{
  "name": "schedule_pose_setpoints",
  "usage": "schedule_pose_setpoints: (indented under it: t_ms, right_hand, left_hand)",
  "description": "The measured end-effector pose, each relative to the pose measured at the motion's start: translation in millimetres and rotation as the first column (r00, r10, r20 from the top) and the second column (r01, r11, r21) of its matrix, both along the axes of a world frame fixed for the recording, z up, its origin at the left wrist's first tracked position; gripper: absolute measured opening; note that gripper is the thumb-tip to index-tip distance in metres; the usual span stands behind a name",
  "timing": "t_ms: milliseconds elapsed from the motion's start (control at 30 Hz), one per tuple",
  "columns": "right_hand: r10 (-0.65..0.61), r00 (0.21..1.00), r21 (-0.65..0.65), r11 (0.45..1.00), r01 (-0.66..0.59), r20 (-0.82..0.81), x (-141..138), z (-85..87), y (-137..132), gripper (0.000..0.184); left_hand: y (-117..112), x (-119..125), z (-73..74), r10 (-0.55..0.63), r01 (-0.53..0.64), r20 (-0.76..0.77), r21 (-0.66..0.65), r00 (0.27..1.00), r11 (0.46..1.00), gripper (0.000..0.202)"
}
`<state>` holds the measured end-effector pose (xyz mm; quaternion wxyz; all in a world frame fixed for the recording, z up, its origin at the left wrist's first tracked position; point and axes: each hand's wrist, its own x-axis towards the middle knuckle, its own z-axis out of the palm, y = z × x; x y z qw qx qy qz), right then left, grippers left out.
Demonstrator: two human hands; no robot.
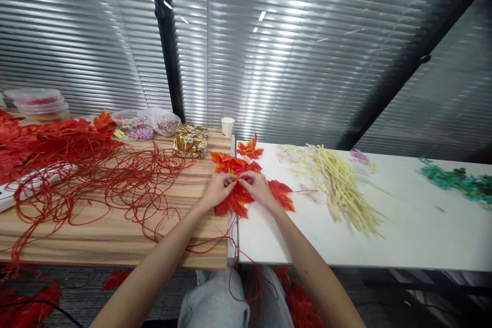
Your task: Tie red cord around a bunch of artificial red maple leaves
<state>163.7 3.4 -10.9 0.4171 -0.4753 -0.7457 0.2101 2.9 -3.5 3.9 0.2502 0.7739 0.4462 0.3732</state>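
Observation:
A cluster of red-orange artificial maple leaves [237,204] lies over the seam between the two tables. My left hand [220,188] pinches at the middle of the cluster from the left, thumb and fingertips closed. From the right, my right hand [257,185] does the same, its fingertips almost touching the left ones. The exact bit of stem or cord between the fingertips is too small to make out. One loose maple leaf [249,147] lies just behind the cluster, another leaf [282,195] to the right of my right hand. Thin red cord [231,238] trails from below the leaves toward my lap.
Tangled red cord [130,177] spreads over the wooden table [200,210], beside a heap of red leaves [23,138]. Gold packets [190,141] and a paper cup [227,126] stand behind. On the white table [415,230] lie yellow strips [342,189] and green foliage [457,179].

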Motion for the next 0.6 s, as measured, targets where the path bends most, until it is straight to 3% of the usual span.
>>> schedule_pose_setpoints:
  t_ms: [600]
  right_hand:
    - [0.038,0.999,-0.007,0.999,-0.037,0.038,-2.4,0.1,-0.8,0.014]
  left_hand:
    - [0.7,-1.3,-1.3,0.000,0.001,-0.035,0.026,0.999,1.000,0.020]
